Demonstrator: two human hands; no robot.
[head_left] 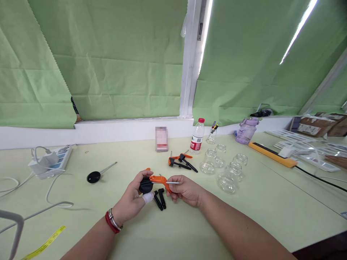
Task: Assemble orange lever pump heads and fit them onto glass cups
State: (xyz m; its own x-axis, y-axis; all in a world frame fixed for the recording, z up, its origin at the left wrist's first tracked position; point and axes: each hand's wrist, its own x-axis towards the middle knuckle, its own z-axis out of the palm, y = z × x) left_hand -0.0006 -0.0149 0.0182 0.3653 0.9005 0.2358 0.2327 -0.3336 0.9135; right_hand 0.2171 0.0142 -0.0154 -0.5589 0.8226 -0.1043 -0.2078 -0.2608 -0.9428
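Fingers (150, 197) around orange-black tool (155, 179)

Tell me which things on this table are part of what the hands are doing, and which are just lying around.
In hand: black-and-orange pump part, held by left hand and right hand; black handles below.

Lying about: glass jars, water bottle, purple jug, power strip, black cap with rod.

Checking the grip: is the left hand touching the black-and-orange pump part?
Touching. The head view shows the left hand with fingers wrapped around the black-and-orange pump part, no gap visible; the right hand pinches its thin metal rod.
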